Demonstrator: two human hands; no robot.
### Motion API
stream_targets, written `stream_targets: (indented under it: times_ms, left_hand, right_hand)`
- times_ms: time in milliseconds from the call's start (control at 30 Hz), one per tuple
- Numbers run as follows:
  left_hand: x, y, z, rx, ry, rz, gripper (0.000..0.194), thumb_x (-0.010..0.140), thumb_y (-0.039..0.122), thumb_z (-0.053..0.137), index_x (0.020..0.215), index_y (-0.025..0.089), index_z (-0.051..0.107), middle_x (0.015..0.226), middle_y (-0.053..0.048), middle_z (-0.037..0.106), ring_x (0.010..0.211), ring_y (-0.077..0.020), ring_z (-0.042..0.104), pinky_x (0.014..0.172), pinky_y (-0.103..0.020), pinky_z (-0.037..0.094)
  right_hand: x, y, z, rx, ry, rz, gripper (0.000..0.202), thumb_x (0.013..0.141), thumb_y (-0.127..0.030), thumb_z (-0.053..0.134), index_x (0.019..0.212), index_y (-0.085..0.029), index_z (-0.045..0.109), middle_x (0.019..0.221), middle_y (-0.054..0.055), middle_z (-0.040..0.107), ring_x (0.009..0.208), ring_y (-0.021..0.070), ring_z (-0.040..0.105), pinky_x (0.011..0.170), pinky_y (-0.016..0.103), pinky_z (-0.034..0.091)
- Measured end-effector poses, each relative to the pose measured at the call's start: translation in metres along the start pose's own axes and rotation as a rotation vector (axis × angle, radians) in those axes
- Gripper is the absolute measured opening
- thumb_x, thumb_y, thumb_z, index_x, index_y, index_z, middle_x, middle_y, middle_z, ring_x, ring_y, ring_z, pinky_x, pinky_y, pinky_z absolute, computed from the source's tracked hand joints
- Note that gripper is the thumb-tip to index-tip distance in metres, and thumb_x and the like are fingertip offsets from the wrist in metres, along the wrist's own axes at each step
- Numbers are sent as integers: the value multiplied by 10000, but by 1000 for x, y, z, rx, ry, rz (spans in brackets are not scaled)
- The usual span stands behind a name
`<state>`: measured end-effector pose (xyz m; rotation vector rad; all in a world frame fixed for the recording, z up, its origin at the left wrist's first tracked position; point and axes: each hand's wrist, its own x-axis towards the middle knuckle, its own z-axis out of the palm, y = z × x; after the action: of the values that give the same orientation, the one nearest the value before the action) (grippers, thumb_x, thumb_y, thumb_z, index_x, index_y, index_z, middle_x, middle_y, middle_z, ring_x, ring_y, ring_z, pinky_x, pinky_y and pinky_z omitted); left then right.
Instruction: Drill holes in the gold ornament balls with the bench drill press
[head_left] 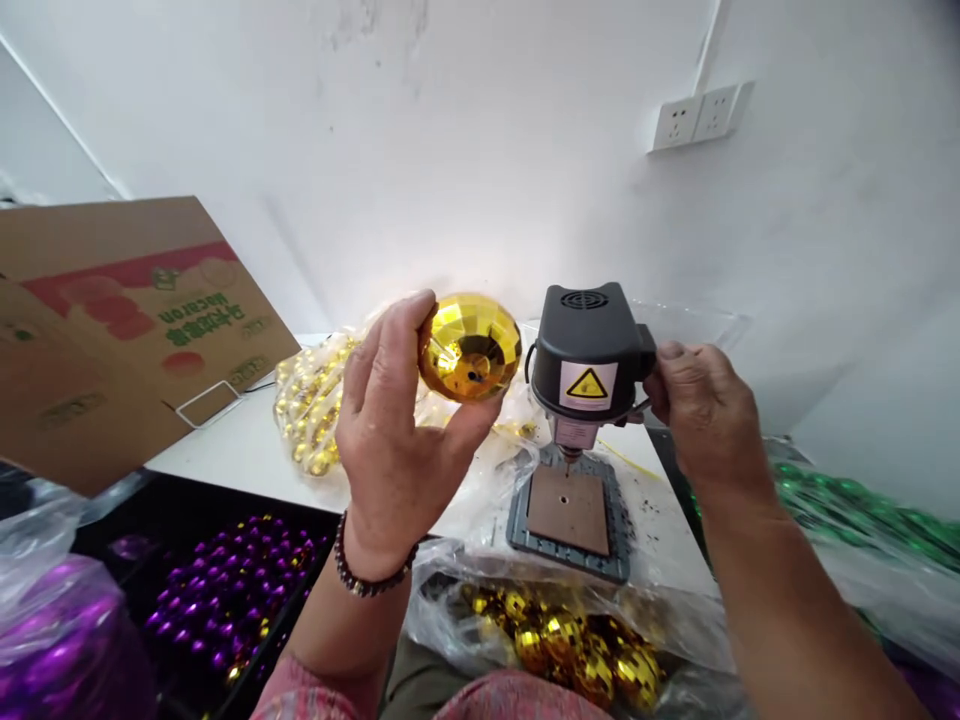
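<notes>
My left hand grips a shiny gold faceted ball between thumb and fingers, raised above the table. A small dark hole shows on the ball's lower front. To its right stands a small black bench drill press with a yellow warning sticker. My right hand is closed at the right side of the machine, around what looks like its lever, mostly hidden by the fingers. Below the drill bit, a brown board with a hole lies on the grey base.
An open plastic bag of gold balls lies in front of me. Another bag of small gold balls sits behind my left hand. Purple balls fill a black bin at left, beside a cardboard box. Bagged green balls lie right.
</notes>
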<state>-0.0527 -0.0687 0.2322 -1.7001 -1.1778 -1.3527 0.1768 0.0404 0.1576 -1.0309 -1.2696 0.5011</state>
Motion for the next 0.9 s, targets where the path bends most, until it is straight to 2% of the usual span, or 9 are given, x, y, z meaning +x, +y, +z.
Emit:
stream_targets:
  times_ms: [300,533,600,667,733,833,900]
  left_hand:
    - [7,24,-22,-10,96,-38,740,843,297,804,1496,324,458,1392,-42,635,1326,-277,609,1178,-461,506]
    - [4,26,-28,-93,49,-40,747,874,267,769,1528,339,417,1461,-42,596,1388,-294,563,1194,-477,479]
    - [-3,24,-30,-112,-20,-27,771,864,250,775,1541,313,412,1452,-60,607,1374,-293,576,1184,-463,488]
    - [-17,21,-31,-161,-202,17,744,868,248,764,1534,285,434,1423,-79,634,1334,-278,609,1148,-437,518]
    - [-43,16,-29,-257,-500,73,659,884,282,747,1492,260,493,1371,-99,672,1254,-255,662,1068,-400,569]
    - [-98,10,-19,-380,-988,71,576,867,350,768,1400,231,587,1290,-126,721,1074,-239,736,902,-363,629]
    - [-137,2,-11,-411,-1214,-4,638,807,372,822,1392,231,607,1311,-133,719,1049,-256,748,885,-375,634]
  right_hand:
    - [-2,-11,-3,-16,-36,132,643,755,-838,557,815,-199,584,629,-14,558,568,92,475,521,250,411]
    - [-3,-8,-3,28,-61,161,617,775,-825,551,860,-214,572,693,-23,554,632,87,488,583,242,422]
    - [-4,-11,-3,12,-49,155,594,792,-800,554,841,-208,565,660,-29,536,608,80,463,565,237,399]
    - [-6,-14,-3,6,-24,147,566,813,-768,557,830,-202,555,645,-34,523,594,75,445,546,232,385]
    - [-7,-15,-2,15,-9,130,538,835,-738,554,829,-201,537,649,-40,520,594,72,452,533,231,384]
    - [-6,-13,0,91,11,62,505,852,-701,572,815,-201,510,634,-47,513,566,70,453,509,239,365]
    - [-6,-12,1,104,15,50,490,856,-682,586,803,-202,504,631,-50,510,562,67,461,511,240,367]
